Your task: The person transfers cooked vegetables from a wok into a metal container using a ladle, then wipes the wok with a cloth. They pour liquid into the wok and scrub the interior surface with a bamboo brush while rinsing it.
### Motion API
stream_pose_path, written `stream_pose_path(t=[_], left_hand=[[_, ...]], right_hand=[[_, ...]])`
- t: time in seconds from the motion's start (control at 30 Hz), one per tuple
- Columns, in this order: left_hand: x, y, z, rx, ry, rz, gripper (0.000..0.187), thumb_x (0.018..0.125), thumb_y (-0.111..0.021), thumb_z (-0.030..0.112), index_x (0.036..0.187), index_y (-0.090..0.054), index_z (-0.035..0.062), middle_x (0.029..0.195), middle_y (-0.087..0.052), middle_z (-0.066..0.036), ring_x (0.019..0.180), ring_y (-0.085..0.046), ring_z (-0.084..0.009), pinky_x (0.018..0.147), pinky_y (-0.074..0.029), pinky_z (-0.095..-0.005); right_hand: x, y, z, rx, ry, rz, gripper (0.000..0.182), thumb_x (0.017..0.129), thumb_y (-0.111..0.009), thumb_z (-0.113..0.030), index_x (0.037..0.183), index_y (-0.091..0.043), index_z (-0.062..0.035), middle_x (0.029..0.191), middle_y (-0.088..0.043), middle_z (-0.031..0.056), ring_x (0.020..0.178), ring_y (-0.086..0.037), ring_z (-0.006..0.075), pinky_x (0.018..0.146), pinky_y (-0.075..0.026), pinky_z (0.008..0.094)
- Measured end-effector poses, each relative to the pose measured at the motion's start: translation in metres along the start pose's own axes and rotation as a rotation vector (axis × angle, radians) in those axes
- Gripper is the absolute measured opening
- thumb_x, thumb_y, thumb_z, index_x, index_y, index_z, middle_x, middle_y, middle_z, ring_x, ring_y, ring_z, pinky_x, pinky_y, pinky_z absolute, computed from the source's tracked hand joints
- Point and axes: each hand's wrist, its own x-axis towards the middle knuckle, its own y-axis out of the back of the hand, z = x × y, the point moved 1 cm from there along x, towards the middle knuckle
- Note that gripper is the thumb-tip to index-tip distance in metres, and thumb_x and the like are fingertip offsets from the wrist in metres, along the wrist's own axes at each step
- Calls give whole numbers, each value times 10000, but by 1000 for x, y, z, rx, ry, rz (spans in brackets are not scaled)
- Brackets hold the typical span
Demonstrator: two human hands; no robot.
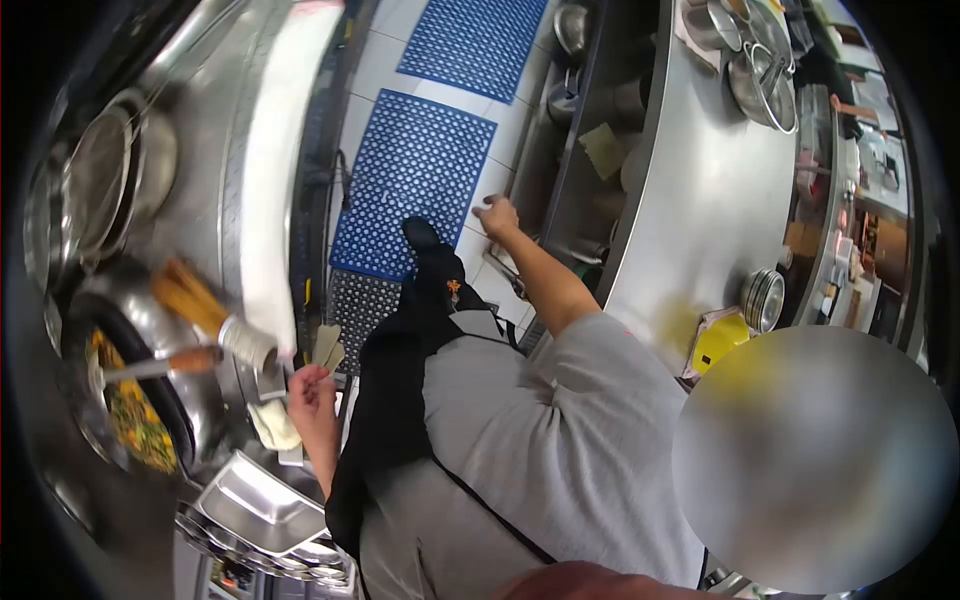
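left hand [313, 402] was seen curled right by a pale flat thing [328, 347], grip honestly couldn't be told | right hand [498, 216] was held out, fingers loosely parted | crumpled white cloth [274, 425] was left beside left hand | colourful food [140, 425] was spotted further left, wooden-handled utensil [195, 361] laid nearby

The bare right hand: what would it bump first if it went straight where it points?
Probably the nearer blue, pale-dotted, rectangular floor mat, beyond the bare right hand, though its height above the floor is unclear.
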Motion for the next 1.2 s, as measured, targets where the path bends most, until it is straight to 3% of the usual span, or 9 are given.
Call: stream_pose_path(t=[0.27,0.4,0.47,0.7,0.77,0.83,0.97,1.03,1.2], left_hand=[[85,-56,-63,351,100,-243,418,851,-634,48,1261,-556,77,1051,-645,-96,853,-656,-188,726,-538,-312],[100,-70,-81,397,358,-270,486,824,-626,57,1301,-535,50,1031,-654,-121,909,-660,-198,745,-537,-317],[105,-75,-96,375,326,-261,494,824,-623,53,1309,-531,47,1048,-653,-122,926,-655,-195,760,-534,-316],[109,-95,-92,238,221,-270,498,834,-620,35,1323,-531,59,1115,-646,-142,977,-649,-218,818,-531,-330],[109,-100,-80,178,117,-263,500,835,-624,33,1326,-533,59,1139,-649,-154,1022,-655,-235,845,-535,-340],[106,-105,-63,68,56,-264,440,847,-630,54,1284,-579,47,1106,-674,-157,1028,-664,-232,855,-535,-337],[99,-110,-54,-48,-80,-239,325,894,-649,146,1200,-642,37,963,-698,-118,923,-678,-213,829,-533,-301],[85,-107,-44,-240,120,-223,305,930,-635,202,1186,-646,37,975,-688,-85,877,-659,-185,795,-530,-292],[25,-90,-41,-962,120,-139,240,1004,-561,220,1105,-641,17,982,-665,-38,879,-624,-146,801,-509,-285]], right_hand=[[204,99,82,-14,-124,605,387,922,-609,-353,1094,-670,-12,1120,-643,261,1110,-599,439,948,-481,489],[243,161,87,-204,-115,726,413,959,-521,-259,1292,-571,-21,1353,-552,210,1230,-537,396,989,-456,483],[302,145,166,-124,236,876,376,939,-540,-193,1256,-587,4,1335,-555,221,1205,-548,405,972,-461,488],[189,112,91,-179,-389,513,261,857,-651,-170,1054,-712,-10,1123,-672,222,1023,-640,422,890,-505,482],[166,84,100,-142,-92,368,282,838,-673,-215,1056,-719,-41,1066,-690,216,993,-659,408,857,-520,488],[162,27,118,-256,191,345,287,791,-681,-296,828,-731,-16,766,-694,204,741,-713,322,704,-538,451],[62,-55,30,-81,328,-368,178,816,-718,-181,871,-747,-13,719,-707,87,611,-656,156,582,-531,323],[-19,-73,-26,90,460,-666,114,820,-727,-119,863,-741,-14,689,-681,48,570,-618,117,545,-495,258],[-253,-53,-114,-204,1068,-592,115,765,-760,-55,830,-684,2,689,-643,58,633,-616,133,580,-481,310]])
